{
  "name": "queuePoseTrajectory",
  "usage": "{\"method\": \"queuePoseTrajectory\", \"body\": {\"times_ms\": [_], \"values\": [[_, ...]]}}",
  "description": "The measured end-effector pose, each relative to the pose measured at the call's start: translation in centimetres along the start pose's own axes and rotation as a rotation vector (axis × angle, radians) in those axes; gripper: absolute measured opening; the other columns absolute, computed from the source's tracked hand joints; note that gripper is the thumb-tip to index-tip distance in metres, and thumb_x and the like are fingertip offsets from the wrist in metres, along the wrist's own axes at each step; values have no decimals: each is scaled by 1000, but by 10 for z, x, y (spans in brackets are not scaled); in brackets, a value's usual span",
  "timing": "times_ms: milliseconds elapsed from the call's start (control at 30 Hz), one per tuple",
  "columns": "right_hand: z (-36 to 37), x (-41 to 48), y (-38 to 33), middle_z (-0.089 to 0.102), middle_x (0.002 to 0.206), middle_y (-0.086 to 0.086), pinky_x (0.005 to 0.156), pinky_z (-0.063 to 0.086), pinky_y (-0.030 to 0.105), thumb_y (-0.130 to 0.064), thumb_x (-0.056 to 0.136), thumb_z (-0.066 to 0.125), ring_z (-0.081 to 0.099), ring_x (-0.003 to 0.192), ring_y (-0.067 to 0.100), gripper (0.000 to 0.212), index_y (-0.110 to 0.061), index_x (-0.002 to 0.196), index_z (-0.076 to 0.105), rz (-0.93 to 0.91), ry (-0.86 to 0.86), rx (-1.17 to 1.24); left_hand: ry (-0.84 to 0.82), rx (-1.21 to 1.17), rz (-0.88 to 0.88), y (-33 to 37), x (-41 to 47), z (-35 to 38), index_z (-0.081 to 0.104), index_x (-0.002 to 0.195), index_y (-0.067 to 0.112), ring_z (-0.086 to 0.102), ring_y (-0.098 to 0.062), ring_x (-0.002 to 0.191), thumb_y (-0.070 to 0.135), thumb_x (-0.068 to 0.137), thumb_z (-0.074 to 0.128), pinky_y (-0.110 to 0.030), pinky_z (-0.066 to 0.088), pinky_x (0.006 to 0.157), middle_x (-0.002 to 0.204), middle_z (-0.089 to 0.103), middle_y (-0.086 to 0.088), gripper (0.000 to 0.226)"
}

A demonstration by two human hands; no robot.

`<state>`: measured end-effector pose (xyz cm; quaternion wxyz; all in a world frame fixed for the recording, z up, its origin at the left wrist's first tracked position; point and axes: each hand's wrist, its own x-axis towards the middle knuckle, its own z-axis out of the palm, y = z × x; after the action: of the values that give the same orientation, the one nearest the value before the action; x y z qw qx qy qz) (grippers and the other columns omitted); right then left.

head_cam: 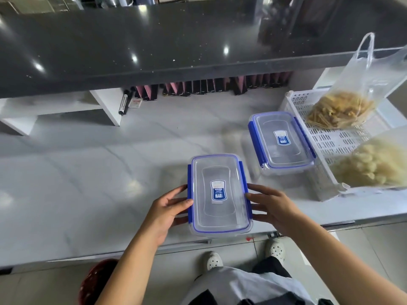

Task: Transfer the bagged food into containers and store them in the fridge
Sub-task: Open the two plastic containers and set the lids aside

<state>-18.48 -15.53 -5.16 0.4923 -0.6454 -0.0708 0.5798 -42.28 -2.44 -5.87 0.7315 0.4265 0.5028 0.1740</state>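
While you face the desk point(88, 172), read the layout from left to right. A red basket point(97, 280) sits on the floor at lower left, below the desk's front edge. Further back, a black marker pen point(123, 104) lies against the leg of a white riser shelf point(66, 106).

Your left hand point(169, 211) meets the left long side of the near container point(220, 194). Its grip is clamped on that side: the thumb lies on the lid edge and the fingers curl against the blue clasp. The near container is clear, with a blue-trimmed lid in place and a blue label at its centre. It lies lengthwise between both hands at the desk's front edge; whether it rests on the desk or is raised cannot be determined.

Your right hand point(273, 208) mirrors the left. Its grip is closed on the right long side, with the fingertips against the blue clasp there.

Beyond the right hand, the far container point(280, 140) stands on the desk with its lid on, apart from both hands and just beside a white perforated crate point(343, 139). In the crate, a clear bag of yellow-brown strips point(343, 106) occupies the far end, handles upright. A bag of pale food point(372, 164) occupies the near end, partly cut off by the frame edge.
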Motion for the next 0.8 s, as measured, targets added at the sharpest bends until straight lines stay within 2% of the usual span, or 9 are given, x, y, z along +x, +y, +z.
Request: {"method": "queuePoseTrajectory", "body": {"times_ms": [200,367,433,500,567,633,700,767,800], "values": [[1,0,-2,71,94,16,69,60,42,2,91,61,71,78,28,26,-12,111,69,-40,11,-36,-16,-25,20,-3,0,-1,68,112,29,74,-18,77,-1,89,65,-31,59,60,95,78,-8,38],[-8,3,2,73,93,15,78,59,48,1,94,56,68,80,32,28,-11,115,69,-17,-9,1,-10,-84,-18,-7,1,-9,67,120,23,73,-19,75,-1,92,61,-32,59,58,94,77,-6,37],[-12,3,5,73,95,17,74,60,47,3,95,53,69,81,32,30,-8,119,67,-33,11,2,-8,-100,-31,-11,0,-12,66,123,20,73,-20,75,-1,93,59,-32,59,59,97,77,-8,37],[-12,3,9,73,94,14,66,61,40,4,94,54,70,79,29,31,-7,121,65,-111,102,-57,40,-77,-15,-18,-2,-8,65,127,18,73,-20,79,-3,95,57,-33,60,63,104,77,-9,39],[-10,2,12,73,103,7,74,59,37,-6,94,63,69,87,22,35,-13,128,63,-258,205,-200,137,13,70,-27,-6,-4,62,129,26,71,-15,97,3,97,57,-32,60,81,121,71,-2,40],[-9,-5,13,66,126,-4,96,51,36,-28,88,73,62,112,9,52,-31,137,56,-411,164,-428,134,208,202,-30,-14,-3,53,135,42,55,0,123,20,93,67,-25,46,101,138,56,18,50],[-9,-17,17,46,147,-18,111,33,31,-51,78,76,40,134,1,78,-49,146,37,-485,-7,-711,-23,466,292,-33,-25,0,34,147,50,32,14,135,33,83,78,-19,30,108,146,35,36,79],[-9,-23,28,23,159,-20,118,19,34,-69,70,72,15,147,5,98,-59,148,14,-503,-106,-1040,-127,730,370,-42,-31,6,15,153,48,12,17,141,37,74,86,-14,17,113,153,13,36,106],[-9,-25,35,13,163,-18,120,14,37,-71,68,70,5,150,8,102,-62,147,5,-507,-110,-1150,-134,805,418,-48,-32,9,10,153,46,5,16,143,36,72,87,-11,13,114,156,6,33,113]]}}
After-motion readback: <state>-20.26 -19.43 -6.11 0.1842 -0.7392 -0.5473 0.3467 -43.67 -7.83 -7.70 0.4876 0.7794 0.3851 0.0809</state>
